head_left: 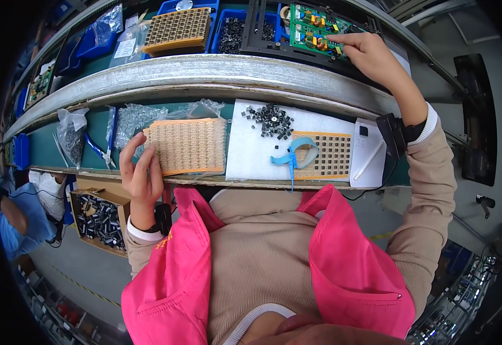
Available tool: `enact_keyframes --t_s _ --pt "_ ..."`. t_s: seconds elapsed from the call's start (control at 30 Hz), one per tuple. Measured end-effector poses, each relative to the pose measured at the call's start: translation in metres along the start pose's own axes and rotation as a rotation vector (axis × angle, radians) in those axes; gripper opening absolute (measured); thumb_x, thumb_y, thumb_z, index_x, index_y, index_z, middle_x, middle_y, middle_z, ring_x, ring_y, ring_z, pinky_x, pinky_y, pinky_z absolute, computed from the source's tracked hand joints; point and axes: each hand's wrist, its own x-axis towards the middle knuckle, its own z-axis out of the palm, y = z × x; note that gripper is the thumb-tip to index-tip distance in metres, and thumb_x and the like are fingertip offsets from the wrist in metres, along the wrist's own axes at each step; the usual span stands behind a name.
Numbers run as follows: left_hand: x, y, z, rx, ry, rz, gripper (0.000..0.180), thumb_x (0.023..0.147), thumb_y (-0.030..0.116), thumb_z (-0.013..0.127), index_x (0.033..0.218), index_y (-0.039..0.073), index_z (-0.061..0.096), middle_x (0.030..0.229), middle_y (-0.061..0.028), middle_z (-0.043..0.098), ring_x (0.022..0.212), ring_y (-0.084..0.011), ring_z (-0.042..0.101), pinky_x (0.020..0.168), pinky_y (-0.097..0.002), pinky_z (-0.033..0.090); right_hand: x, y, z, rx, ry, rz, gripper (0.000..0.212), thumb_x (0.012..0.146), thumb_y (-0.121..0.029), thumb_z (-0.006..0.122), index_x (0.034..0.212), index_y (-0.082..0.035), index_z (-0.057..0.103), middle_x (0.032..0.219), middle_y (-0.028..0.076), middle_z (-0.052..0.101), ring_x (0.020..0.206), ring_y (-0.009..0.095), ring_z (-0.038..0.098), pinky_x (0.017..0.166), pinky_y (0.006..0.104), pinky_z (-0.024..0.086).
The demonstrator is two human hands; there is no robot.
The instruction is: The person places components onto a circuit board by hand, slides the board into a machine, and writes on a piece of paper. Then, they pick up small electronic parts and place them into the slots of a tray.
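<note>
My left hand (143, 175) is at the left edge of a stack of tan perforated panels (187, 145), its bent fingers apart and the fingertips touching the edge. Across the metal rail, my right hand (371, 56) reaches over a green circuit board (305, 38) that sits in a black frame (258, 35). Its index finger is stretched out onto small parts near the board's right side; the other fingers are partly curled under. No held part shows there. Each wrist wears a black band.
A white foam sheet (245, 158) bears loose black parts (271, 119), a blue strap (302, 155) and an orange-edged panel of black parts (334, 154). Pliers (108, 154) and bagged parts (71, 135) lie left. The metal rail (205, 70) crosses the bench. A person's blue sleeve (24, 221) shows left.
</note>
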Motion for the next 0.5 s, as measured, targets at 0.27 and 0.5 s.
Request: enact_keyframes --t_s 0.27,0.5 --pt "-0.001 0.002 0.002 0.015 0.016 -0.031 0.022 0.079 -0.009 0.058 0.101 -0.006 0.063 0.119 -0.0215 0.057 0.103 -0.033 0.059 0.089 -0.0388 0.048 0.003 -0.015 -0.002 -0.125 0.0 -0.004 0.033 0.085 -0.005 0.053 0.115 -0.01 0.067 0.06 0.015 0.053 0.048 0.016 0.041 0.05 0.0313 0.038" --pt "0.0 0.003 0.003 0.025 0.025 -0.034 0.022 0.079 -0.009 0.058 0.1 -0.006 0.063 0.118 -0.0214 0.057 0.101 -0.0325 0.06 0.088 -0.0382 0.049 0.002 -0.01 0.008 -0.106 0.051 -0.072 0.032 0.085 -0.006 0.053 0.112 -0.01 0.068 0.061 0.019 0.056 0.047 0.021 0.045 0.051 0.0336 0.04"
